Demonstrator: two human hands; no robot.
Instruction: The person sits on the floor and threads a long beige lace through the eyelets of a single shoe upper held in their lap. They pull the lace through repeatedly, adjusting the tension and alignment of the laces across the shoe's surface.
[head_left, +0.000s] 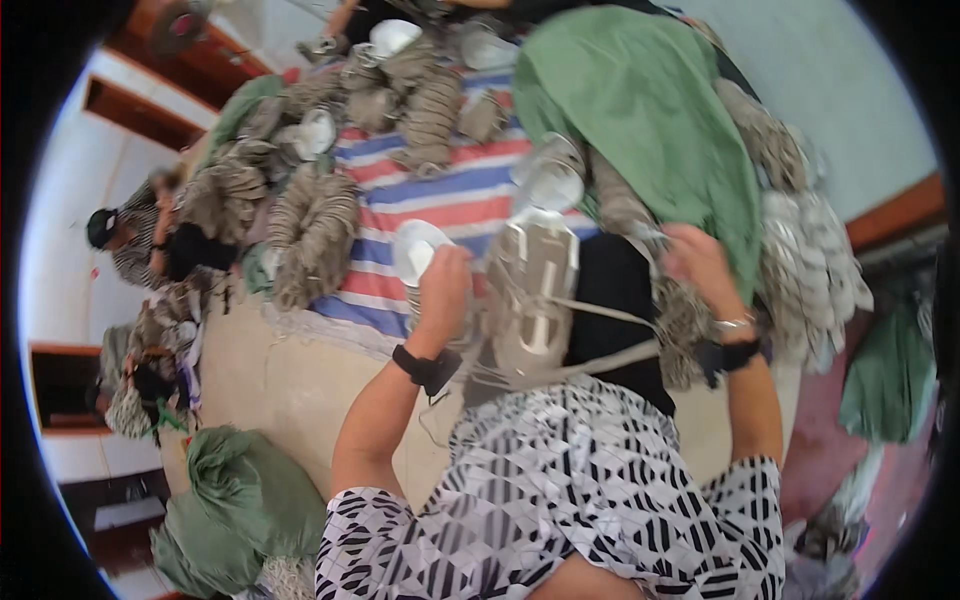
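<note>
A beige shoe upper (530, 290) with pale openings lies over my lap, and flat light laces (610, 358) trail from it toward my right thigh. My left hand (443, 295) is closed, fingers curled, beside a stack of beige pieces with a white rounded top (418, 250); what it grips is hidden. My right hand (700, 262) is raised over my right thigh, slightly blurred, with fingertips pinched on a thin pale lace. Below it hangs a bundle of grey-brown laces (682, 330). Another upper with a white rounded end (550, 185) lies just beyond the one on my lap.
A striped sheet (430, 200) carries coiled stacks of uppers (312, 235). Green cloth (640, 110) covers a pile at the far right; pale stacks (810, 270) stand beside it. A green sack (245, 510) sits at lower left. Another person (140, 240) sits at far left.
</note>
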